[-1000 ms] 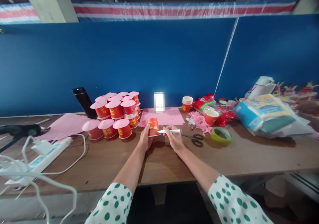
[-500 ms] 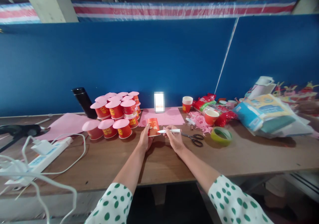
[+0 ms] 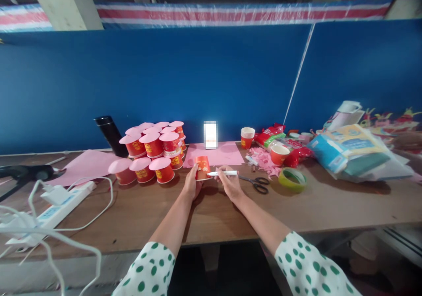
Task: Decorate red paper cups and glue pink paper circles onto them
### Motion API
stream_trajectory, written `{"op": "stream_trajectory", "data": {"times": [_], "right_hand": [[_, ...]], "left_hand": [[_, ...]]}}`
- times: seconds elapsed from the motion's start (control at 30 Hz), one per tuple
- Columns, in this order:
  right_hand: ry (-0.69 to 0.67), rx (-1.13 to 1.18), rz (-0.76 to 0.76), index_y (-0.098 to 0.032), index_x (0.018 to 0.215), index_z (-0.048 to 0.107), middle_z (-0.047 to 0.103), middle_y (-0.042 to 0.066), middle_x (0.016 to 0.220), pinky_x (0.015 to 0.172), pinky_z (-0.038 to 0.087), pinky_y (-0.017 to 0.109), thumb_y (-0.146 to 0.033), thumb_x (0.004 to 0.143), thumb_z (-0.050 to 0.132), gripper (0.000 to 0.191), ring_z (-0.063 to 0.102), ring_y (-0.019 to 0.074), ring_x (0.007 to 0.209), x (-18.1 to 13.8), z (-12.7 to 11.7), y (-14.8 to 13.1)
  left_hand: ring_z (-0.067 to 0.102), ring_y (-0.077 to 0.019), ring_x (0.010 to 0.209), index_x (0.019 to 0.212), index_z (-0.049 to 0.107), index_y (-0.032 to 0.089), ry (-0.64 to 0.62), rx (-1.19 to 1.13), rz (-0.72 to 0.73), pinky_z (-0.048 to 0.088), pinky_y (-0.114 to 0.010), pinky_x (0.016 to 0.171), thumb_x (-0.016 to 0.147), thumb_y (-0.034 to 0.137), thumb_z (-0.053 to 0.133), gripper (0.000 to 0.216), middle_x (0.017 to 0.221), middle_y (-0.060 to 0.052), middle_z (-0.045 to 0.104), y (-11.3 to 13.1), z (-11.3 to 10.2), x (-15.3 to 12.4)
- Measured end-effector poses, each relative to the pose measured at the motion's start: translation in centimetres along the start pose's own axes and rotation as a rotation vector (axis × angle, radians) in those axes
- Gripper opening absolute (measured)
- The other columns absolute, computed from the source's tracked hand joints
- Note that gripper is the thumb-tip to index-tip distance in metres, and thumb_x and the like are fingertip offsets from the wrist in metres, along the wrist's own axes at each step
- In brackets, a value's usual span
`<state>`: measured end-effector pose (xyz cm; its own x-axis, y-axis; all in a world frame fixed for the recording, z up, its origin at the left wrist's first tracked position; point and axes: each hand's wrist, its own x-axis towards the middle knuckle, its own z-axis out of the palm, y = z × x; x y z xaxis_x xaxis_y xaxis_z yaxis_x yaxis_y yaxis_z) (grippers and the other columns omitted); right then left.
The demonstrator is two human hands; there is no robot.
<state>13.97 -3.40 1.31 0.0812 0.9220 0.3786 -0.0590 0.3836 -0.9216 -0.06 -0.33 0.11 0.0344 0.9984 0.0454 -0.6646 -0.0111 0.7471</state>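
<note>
Left hand (image 3: 191, 185): we count one red cup (image 3: 202, 166), gripped by its side | Right hand (image 3: 228, 183): curled on white pen (image 3: 227, 173), tip at cup | Scissors (image 3: 253, 181): just right of right hand | Step, we judge: marking cup; next stroke calls for steady grip

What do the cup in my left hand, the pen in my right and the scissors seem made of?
The cup: probably printed paper or thin card, fairly smooth, judging by its red print and pale rim. The pen: likely plastic, since its barrel is an even, smooth white. The scissors: dark handles, probably plastic; greyish blades, likely metal, though their finish is too small to tell.
</note>
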Motion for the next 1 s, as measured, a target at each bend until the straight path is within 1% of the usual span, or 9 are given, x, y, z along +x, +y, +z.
{"op": "stream_trajectory", "data": {"times": [0.17, 0.3, 0.5, 0.67, 0.9, 1.0], "right_hand": [[-0.018, -0.001, 0.016, -0.02, 0.071, 0.058, 0.063, 0.0, 0.058, 0.048, 0.043, 0.023, -0.043, 0.08, 0.059, 0.025, 0.057, 0.0132, 0.052, -0.13, 0.02, -0.04], [0.01, 0.002, 0.012, -0.02, 0.072, 0.057, 0.062, -0.001, 0.059, 0.049, 0.043, 0.023, -0.04, 0.081, 0.056, 0.022, 0.057, 0.0128, 0.054, -0.02, 0.02, -0.16], [-0.037, -0.005, 0.005, -0.02, 0.07, 0.058, 0.063, 0.0, 0.059, 0.05, 0.043, 0.024, -0.041, 0.081, 0.058, 0.024, 0.057, 0.0136, 0.054, -0.14, 0.02, -0.3], [-0.012, 0.001, 0.002, -0.02, 0.073, 0.058, 0.064, 0.0, 0.061, 0.049, 0.043, 0.023, -0.042, 0.082, 0.057, 0.023, 0.058, 0.0138, 0.055, -0.09, -0.01, -0.36], [-0.051, 0.003, -0.002, -0.019, 0.073, 0.059, 0.064, 0.001, 0.062, 0.05, 0.043, 0.023, -0.039, 0.081, 0.058, 0.022, 0.058, 0.0138, 0.056, -0.17, -0.01, -0.16], [-0.043, 0.01, -0.006, -0.019, 0.074, 0.059, 0.064, 0.0, 0.062, 0.051, 0.043, 0.023, -0.038, 0.082, 0.057, 0.02, 0.058, 0.0133, 0.056, -0.15, 0.0, -0.21]], "left_hand": [[0.063, -0.0133, 0.066, 0.078, 0.06, 0.014, 0.01, -0.001, -0.001, 0.05, -0.028, 0.073, 0.075, 0.043, 0.068, 0.03, 0.074, -0.002, 0.067, 0.05, 0.09, -0.06], [0.064, -0.0141, 0.067, 0.078, 0.061, 0.014, 0.005, -0.005, -0.001, 0.05, -0.028, 0.073, 0.076, 0.042, 0.068, 0.029, 0.074, -0.003, 0.067, 0.05, 0.06, -0.05], [0.064, -0.0141, 0.068, 0.081, 0.061, 0.013, 0.01, -0.001, -0.009, 0.05, -0.027, 0.071, 0.076, 0.041, 0.067, 0.029, 0.078, -0.004, 0.069, 0.02, 0.02, -0.03], [0.064, -0.014, 0.068, 0.082, 0.061, 0.013, 0.014, -0.002, -0.01, 0.05, -0.026, 0.071, 0.077, 0.04, 0.067, 0.028, 0.076, -0.004, 0.068, 0.15, 0.16, -0.11], [0.065, -0.0147, 0.069, 0.082, 0.061, 0.013, 0.01, -0.003, -0.01, 0.05, -0.028, 0.072, 0.075, 0.042, 0.068, 0.03, 0.078, -0.004, 0.069, 0.11, 0.13, -0.09], [0.064, -0.0138, 0.068, 0.081, 0.061, 0.013, 0.011, -0.004, -0.01, 0.05, -0.026, 0.071, 0.076, 0.041, 0.068, 0.029, 0.075, -0.002, 0.068, 0.08, 0.1, -0.06]]}}
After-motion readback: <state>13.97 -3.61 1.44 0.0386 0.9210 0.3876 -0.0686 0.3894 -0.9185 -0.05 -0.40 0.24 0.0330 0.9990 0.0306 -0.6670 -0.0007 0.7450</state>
